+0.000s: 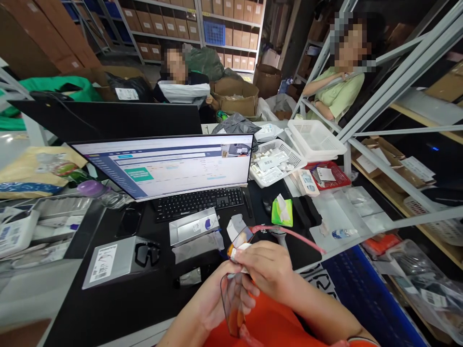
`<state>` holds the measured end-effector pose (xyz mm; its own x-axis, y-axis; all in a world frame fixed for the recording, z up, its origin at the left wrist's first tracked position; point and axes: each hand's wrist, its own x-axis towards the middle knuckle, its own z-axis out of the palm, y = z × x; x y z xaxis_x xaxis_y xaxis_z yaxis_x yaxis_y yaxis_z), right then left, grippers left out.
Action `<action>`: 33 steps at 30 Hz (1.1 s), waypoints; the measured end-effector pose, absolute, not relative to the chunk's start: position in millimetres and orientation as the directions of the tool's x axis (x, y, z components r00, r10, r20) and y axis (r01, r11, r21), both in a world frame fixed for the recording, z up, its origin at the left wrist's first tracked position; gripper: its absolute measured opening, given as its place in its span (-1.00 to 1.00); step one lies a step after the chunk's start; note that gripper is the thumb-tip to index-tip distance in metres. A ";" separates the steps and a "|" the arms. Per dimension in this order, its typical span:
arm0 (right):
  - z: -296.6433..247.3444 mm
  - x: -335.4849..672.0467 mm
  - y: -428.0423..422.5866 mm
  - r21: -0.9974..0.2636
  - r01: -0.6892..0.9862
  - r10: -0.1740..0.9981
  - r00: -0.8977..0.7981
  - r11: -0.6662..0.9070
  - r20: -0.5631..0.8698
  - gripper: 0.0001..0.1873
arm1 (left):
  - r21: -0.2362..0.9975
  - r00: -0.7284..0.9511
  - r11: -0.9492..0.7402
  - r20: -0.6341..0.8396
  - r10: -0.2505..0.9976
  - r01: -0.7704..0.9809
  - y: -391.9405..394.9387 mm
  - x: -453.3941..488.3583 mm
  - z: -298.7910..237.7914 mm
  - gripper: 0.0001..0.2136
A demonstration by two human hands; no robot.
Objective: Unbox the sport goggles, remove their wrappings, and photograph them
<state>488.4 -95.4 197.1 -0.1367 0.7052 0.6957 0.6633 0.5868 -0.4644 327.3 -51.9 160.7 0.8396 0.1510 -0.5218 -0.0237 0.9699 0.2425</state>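
Note:
A pair of tinted glasses with pink temples [291,233] is held low in front of me, one lens [233,301] hanging downward. My left hand [217,294] is closed around the middle of the frame. My right hand [269,265] pinches a small white tissue-like piece [241,251] against the upper lens, and its fingertips are partly hidden. Just beyond the hands is an open silver box [195,227], with a greyish pouch [198,246] in front of it. To the left lies a grey box [115,258] with a barcode label and a picture of glasses.
A monitor [173,166] and keyboard [198,202] stand ahead. A green tissue pack [282,213], a mouse [267,205] and a handheld scanner [278,232] lie right. Farther back are a filled white basket [289,178] and red basket [336,176]. Two people are beyond the desk.

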 end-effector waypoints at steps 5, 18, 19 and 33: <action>195.3 485.1 -82.3 -0.412 0.735 0.620 -0.015 0.539 0.784 -0.63 | 0.252 0.798 0.967 -0.573 0.189 -0.048 -49.2 327.1 160.7 -0.64; 197.0 486.4 -78.0 -0.450 0.637 0.674 -0.152 0.626 0.723 -0.71 | 0.270 0.773 0.963 -0.611 0.171 0.001 -46.8 327.4 164.2 -0.62; 194.6 484.3 -79.2 -0.473 0.627 0.686 -0.140 0.619 0.714 -0.72 | 0.267 0.777 0.964 -0.606 0.169 -0.001 -46.7 326.6 164.1 -0.63; 183.8 492.3 -90.4 -0.393 0.802 0.661 -0.002 0.449 0.751 -0.73 | 0.351 0.744 0.934 -0.604 0.286 -0.073 -48.1 323.6 164.6 -0.73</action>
<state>492.3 -90.4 183.8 -0.0019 0.6609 0.7505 0.8022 0.4491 -0.3934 323.6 -48.1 164.6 0.7438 0.2855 -0.6043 -0.0733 0.9336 0.3509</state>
